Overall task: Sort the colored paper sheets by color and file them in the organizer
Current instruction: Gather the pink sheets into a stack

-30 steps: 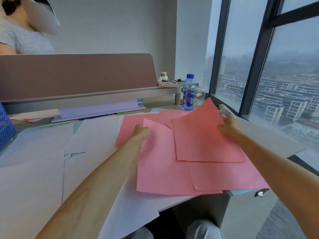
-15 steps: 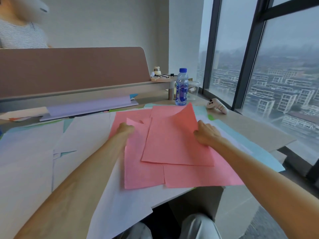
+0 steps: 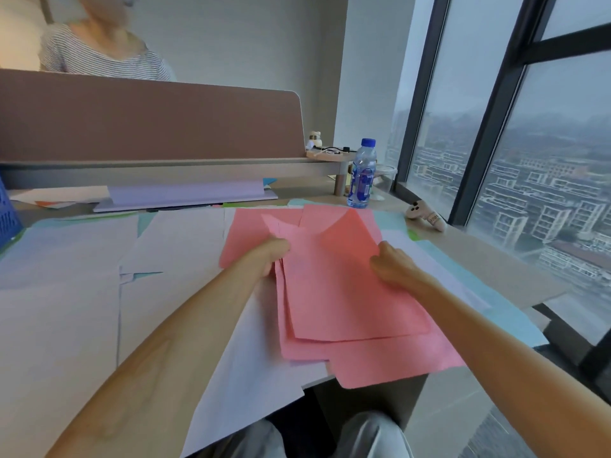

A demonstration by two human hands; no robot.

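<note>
Several thin pink sheets (image 3: 347, 292), fanned rectangles, left hand (image 3: 269, 256), right hand (image 3: 391, 267), grips pinching opposite edges

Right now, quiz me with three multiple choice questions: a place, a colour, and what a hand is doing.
1. Where does the water bottle stand?
A) at the desk's far side, near the window
B) in the person's lap
C) on the floor

2. What colour are the sheets between the left hand and right hand?
A) green
B) yellow
C) pink

3. What is the left hand doing?
A) lying flat, empty
B) gripping the sheets' left edge
C) holding the bottle

1 A: it stands by the glass.
2 C: all are pink.
3 B: it clasps the stack's left edge.
</note>
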